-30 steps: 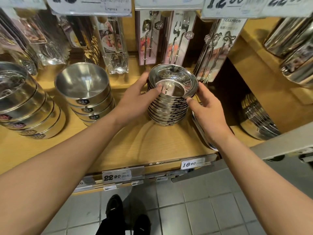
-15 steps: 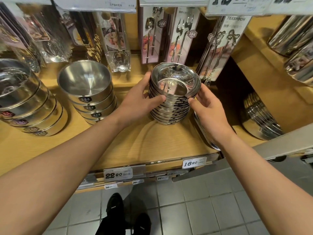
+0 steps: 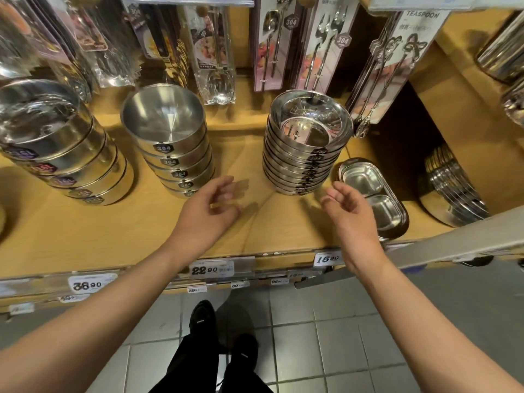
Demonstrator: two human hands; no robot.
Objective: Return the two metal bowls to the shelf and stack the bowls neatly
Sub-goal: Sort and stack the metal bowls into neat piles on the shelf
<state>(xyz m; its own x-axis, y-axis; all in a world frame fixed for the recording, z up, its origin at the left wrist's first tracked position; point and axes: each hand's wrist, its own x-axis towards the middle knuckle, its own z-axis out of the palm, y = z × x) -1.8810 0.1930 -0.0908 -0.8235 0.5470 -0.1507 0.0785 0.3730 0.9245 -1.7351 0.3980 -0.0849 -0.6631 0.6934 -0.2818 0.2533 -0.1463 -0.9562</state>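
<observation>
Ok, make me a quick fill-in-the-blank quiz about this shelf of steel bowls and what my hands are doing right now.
1. Both hands, the left hand and the right hand, hold ____.
2. The stack of shallow bowls stands on the wooden ____.
3. The two-compartment tray lies to the ____ of that stack.
4. The stickers on the deep bowls read ____.

Missing words: nothing; shelf; right; 304
</observation>
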